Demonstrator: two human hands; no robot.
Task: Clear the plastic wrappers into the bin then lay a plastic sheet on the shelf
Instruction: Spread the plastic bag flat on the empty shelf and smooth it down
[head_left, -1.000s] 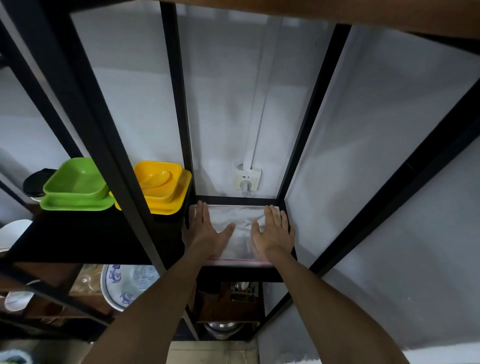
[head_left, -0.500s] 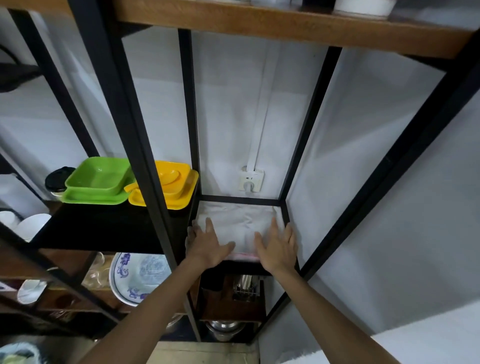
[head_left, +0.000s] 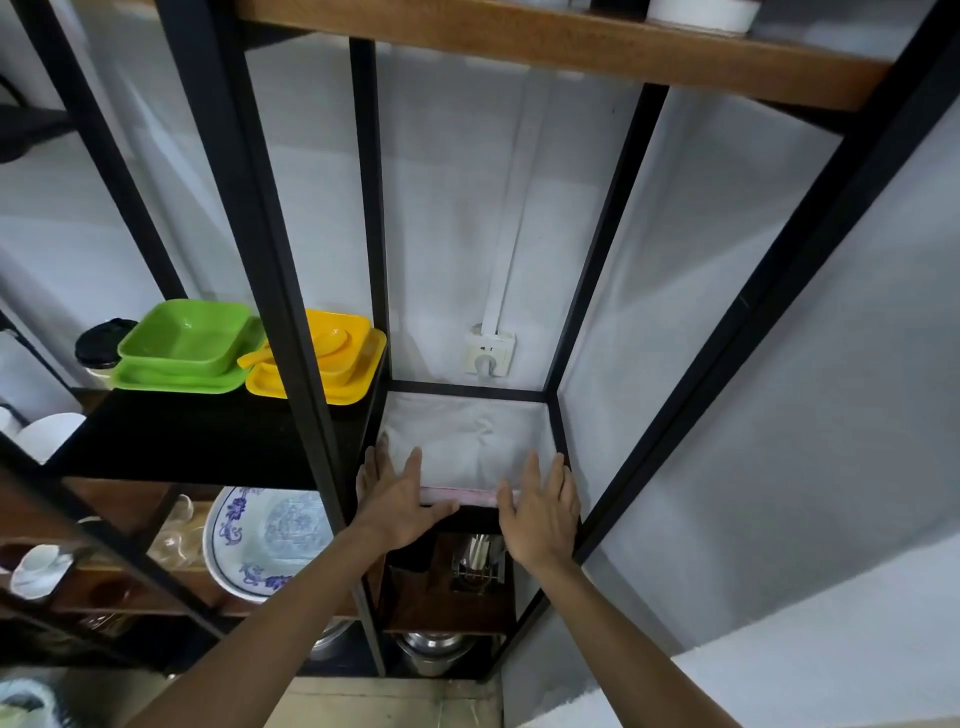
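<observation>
A pale, slightly crumpled plastic sheet (head_left: 470, 439) with a pink front strip lies flat across the small right-hand shelf (head_left: 554, 422) of a black metal rack. My left hand (head_left: 395, 496) rests palm down on the sheet's near left corner, its fingers spread. At the near right corner lies my right hand (head_left: 540, 506), also flat with fingers apart, its palm over the shelf's front edge. Neither hand grips the sheet. No bin and no loose wrappers are in view.
Green dishes (head_left: 187, 345) and yellow dishes (head_left: 319, 366) sit on the black shelf to the left. A blue-patterned plate (head_left: 265, 540) and cups stand lower left. A cutlery holder (head_left: 478, 561) and metal pots lie below. A wall socket (head_left: 491, 353) is behind; a wooden shelf (head_left: 571, 52) overhead.
Both hands have slid back along the sheet from its middle toward the shelf's front edge. More of the sheet shows behind them. The camera has tilted up.
</observation>
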